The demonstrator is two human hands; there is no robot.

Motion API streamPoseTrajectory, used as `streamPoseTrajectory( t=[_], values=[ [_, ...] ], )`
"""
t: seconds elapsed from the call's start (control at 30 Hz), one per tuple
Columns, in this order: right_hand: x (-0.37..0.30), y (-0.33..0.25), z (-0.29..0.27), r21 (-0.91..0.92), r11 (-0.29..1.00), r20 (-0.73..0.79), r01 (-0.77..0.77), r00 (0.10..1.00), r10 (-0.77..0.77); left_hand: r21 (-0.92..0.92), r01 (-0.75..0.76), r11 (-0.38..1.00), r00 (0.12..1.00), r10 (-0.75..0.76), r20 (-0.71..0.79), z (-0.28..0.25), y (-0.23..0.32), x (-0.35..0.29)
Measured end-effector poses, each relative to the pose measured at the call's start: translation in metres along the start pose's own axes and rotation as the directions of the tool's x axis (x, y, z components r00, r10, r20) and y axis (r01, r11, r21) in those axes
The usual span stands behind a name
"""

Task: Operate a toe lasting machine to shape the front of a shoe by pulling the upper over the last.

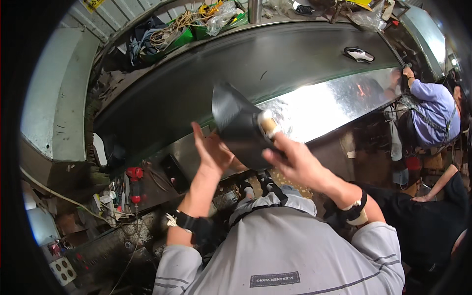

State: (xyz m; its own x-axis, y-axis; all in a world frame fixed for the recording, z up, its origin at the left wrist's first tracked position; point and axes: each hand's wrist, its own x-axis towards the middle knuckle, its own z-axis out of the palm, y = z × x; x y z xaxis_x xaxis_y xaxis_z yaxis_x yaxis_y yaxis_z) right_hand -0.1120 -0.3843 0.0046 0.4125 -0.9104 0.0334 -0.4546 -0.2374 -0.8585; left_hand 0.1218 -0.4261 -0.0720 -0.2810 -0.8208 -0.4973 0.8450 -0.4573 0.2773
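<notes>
A black, slightly shiny folded piece [237,118] that looks like a boot shaft is raised over the near edge of the long dark work surface. My right hand [296,160] grips its lower right end, thumb and fingers closed, beside a rounded cream-and-white part [268,124] set in the black rim. Motion blurs this end, and I cannot make out what the cream part is. My left hand [214,150] is at the piece's left side, thumb stretched up and fingers apart. Some left fingertips pass behind the piece, so whether they touch it is hidden.
The dark surface [172,93] has a shiny metal strip [334,101] along its near side. A black-and-white shoe part [359,54] lies far right; a white sole-shaped piece [100,150] stands left. A red tool [134,183] and a black phone-like slab [174,173] are near-left. Co-workers sit right.
</notes>
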Motion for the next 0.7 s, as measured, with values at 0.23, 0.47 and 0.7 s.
streamPoseTrajectory(
  t=[0.23,0.47,0.7],
  values=[
    [-0.073,0.104,0.088,-0.471,0.816,0.137,0.335,0.942,-0.307,0.320,0.261,0.911,0.965,-0.240,-0.104,-0.085,0.040,0.051],
    [-0.060,0.128,0.126,-0.475,0.791,0.076,0.386,0.913,-0.400,0.800,0.089,0.593,0.956,0.175,-0.236,-0.073,0.057,0.080],
    [-0.039,0.139,0.147,-0.168,0.962,-0.240,0.217,0.937,-0.253,0.912,0.114,0.395,0.831,0.464,-0.305,-0.101,0.058,0.119]
  ],
)
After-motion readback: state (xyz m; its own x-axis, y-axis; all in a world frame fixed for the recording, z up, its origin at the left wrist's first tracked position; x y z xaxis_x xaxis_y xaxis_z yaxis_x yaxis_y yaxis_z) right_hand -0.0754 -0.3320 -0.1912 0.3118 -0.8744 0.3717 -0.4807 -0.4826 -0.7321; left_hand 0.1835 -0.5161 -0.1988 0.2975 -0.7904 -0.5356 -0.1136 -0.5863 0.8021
